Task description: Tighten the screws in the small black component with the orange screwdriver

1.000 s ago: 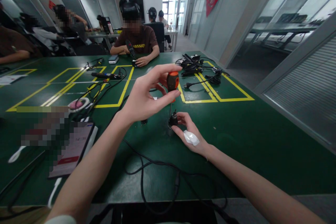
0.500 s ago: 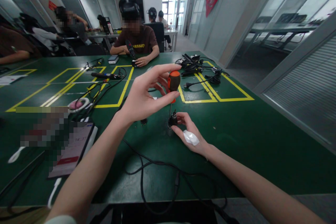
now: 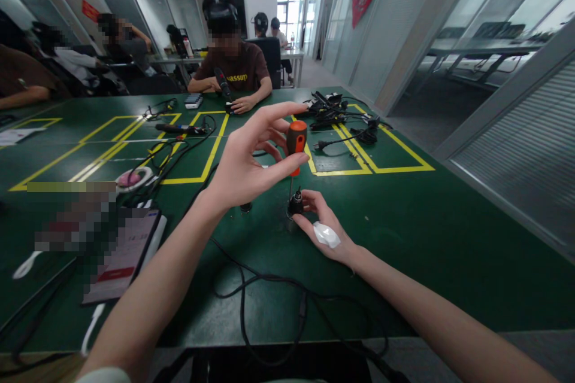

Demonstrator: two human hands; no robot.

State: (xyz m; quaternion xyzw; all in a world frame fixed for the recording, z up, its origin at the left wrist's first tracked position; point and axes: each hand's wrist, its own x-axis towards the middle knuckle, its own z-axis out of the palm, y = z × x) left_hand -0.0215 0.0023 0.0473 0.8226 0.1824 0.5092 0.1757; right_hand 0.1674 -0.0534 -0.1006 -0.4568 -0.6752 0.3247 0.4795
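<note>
My left hand (image 3: 256,152) is around the orange and dark grey handle of a screwdriver (image 3: 297,136), which stands upright with its thin shaft pointing down. The thumb is at the handle's lower part, the index finger arches above its top, and the other fingers curl behind it. My right hand (image 3: 326,224), with a white patch on its back, grips a small black cone-shaped part (image 3: 296,202) with a thin metal tip pointing up. The screwdriver's shaft comes down beside this part; where its end touches is too small to tell.
On the green table (image 3: 426,245), a black cable (image 3: 278,279) loops in front of me. A phone (image 3: 123,257) lies at left near a tape roll (image 3: 135,179). Black cables and devices (image 3: 330,111) are heaped ahead. Across the table sits a person (image 3: 233,66) holding a dark tool.
The screwdriver handle has turned in my left hand, so an orange part with a dark slot now faces me. My left index finger has risen slightly. My right hand stays in place.
</note>
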